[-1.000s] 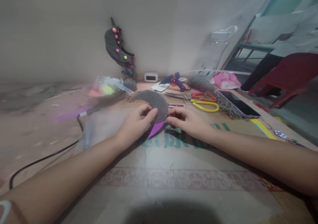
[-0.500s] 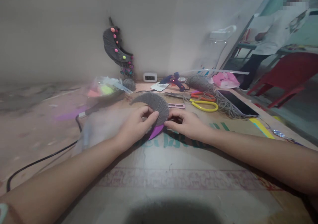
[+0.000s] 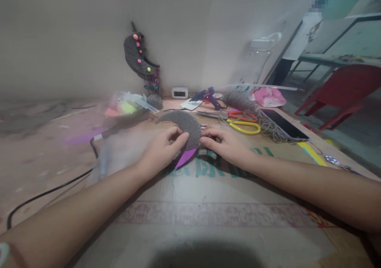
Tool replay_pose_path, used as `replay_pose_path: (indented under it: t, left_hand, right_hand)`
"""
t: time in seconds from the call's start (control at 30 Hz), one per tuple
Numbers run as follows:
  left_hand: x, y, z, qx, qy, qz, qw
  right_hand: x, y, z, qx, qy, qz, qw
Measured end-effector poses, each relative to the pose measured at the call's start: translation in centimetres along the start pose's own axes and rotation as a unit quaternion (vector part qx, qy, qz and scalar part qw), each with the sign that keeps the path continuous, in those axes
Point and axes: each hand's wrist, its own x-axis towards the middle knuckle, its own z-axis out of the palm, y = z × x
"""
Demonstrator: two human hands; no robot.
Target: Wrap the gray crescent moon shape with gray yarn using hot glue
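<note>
On the table [image 3: 65, 165], a printed cardboard sheet [image 3: 190, 192] is lying beneath my arms [image 3: 101, 196]. Over it, my right hand [image 3: 228, 144] is bunching its fingertips narrowly, whether on a strand I cannot tell, while my left hand [image 3: 162, 146] is holding the grey yarn-wrapped crescent [image 3: 193, 131] between thumb and fingers, its right edge sitting just beside those fingertips. At the crescent's lower end, a small purple tip [image 3: 187, 158] is showing.

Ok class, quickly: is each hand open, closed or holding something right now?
Left hand: closed, holding the grey crescent between thumb and fingers.
Right hand: fingers curled beside the crescent's right edge; whether it holds anything cannot be told.
</note>
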Motion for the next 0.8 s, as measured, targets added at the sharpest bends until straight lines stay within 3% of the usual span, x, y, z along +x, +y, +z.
replay_pose_path:
  t: [0.4,0.6,0.8]
  left_hand:
    - [0.02,-0.19,0.05,0.007,-0.004,-0.003,1.0]
    - [0.21,-0.28,0.07,-0.019,0.009,-0.009,1.0]
    - [0.08,-0.14,0.05,0.002,-0.011,0.01,1.0]
  right_hand:
    - [0.07,-0.14,-0.04,0.021,-0.006,0.003,1.0]
    - [0.0,-0.29,-0.09,0.077,0.037,0.042,0.995]
    - [0.05,-0.34,-0.09,0.03,0.043,0.01,0.999]
